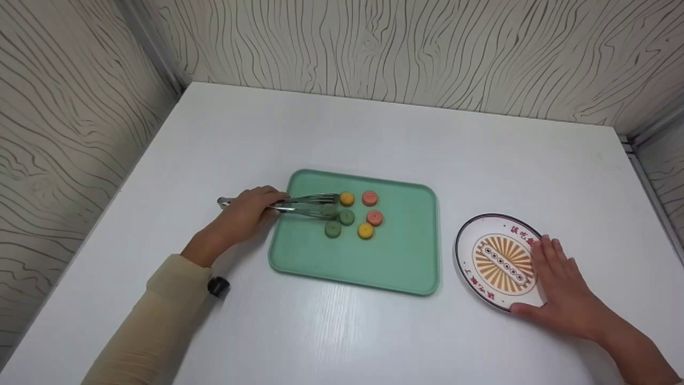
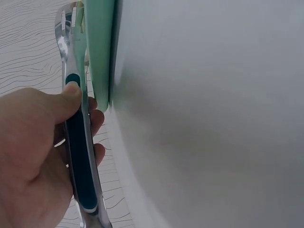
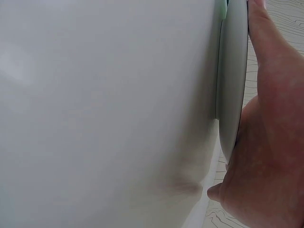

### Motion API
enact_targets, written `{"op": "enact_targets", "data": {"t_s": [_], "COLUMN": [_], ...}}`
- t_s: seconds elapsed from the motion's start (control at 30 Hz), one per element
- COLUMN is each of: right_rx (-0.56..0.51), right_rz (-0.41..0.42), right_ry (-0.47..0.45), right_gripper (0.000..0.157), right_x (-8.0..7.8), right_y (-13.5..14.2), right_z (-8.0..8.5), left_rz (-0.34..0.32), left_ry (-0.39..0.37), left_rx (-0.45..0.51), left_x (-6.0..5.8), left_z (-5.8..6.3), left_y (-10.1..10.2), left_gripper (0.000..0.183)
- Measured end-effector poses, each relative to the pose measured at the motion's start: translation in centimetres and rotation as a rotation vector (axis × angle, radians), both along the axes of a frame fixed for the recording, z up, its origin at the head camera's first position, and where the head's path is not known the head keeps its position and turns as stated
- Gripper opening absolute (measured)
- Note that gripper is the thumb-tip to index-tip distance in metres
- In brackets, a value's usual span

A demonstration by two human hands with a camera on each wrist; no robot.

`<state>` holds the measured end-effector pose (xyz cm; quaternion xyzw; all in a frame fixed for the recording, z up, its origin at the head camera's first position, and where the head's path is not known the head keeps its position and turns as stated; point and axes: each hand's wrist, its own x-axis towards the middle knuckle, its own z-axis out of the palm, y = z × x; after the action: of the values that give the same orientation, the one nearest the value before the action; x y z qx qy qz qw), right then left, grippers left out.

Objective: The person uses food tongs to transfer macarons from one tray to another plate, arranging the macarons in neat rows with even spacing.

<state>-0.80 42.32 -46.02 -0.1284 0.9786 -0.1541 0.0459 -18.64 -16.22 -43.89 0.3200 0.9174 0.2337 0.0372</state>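
The tongs (image 2: pixel 80 137) are gleaming like polished metal, their inlay (image 2: pixel 81 166) looking like plastic. The tray (image 1: pixel 320 262) is showing a smooth, plastic-like finish; the plate (image 1: pixel 503 264) is looking smooth and glazed. The discs (image 1: pixel 365 230) are looking matt, the sleeve (image 1: pixel 155 315) is showing as cloth, and the table (image 1: pixel 331 331) is shining softly.

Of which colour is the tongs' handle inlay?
The inlay is dark teal, clearest in the left wrist view.

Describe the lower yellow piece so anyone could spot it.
In the head view, a green tray lies on the white table, bearing small round pieces. Find the lower yellow piece: unlike the upper one, it isn't beside the tongs.
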Motion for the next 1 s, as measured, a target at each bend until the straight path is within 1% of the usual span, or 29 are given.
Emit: {"op": "enact_targets", "data": {"t_s": [0.27, 0.5, 0.67, 0.9, 1.0], "right_rx": [0.001, -0.001, 0.000, 0.013, 0.016], "right_rz": [-0.003, -0.011, -0.005, -0.008, -0.007], "right_ry": [0.001, -0.017, -0.011, -0.007, -0.004], "right_gripper": [0.126, 0.127, 0.127, 0.128, 0.128], "right_x": [0.04, 0.01, -0.03, -0.09, -0.09], "right_y": [-0.05, -0.09, -0.02, 0.09, 0.14], "right_z": [-0.01, 0.08, 0.04, -0.13, -0.21], "left_rz": [-0.017, 0.002, 0.014, -0.018, -0.019], "left_ry": [0.008, 0.004, 0.006, 0.001, 0.002], "left_rx": [0.029, 0.010, 0.011, 0.071, 0.067], "left_x": [-0.25, -0.25, -0.21, -0.32, -0.32], "left_z": [-0.13, -0.23, -0.25, -0.21, -0.22], "left_y": [0.06, 0.11, 0.14, 0.17, 0.14], "left_gripper": [0.033, 0.032, 0.031, 0.031, 0.031]}}
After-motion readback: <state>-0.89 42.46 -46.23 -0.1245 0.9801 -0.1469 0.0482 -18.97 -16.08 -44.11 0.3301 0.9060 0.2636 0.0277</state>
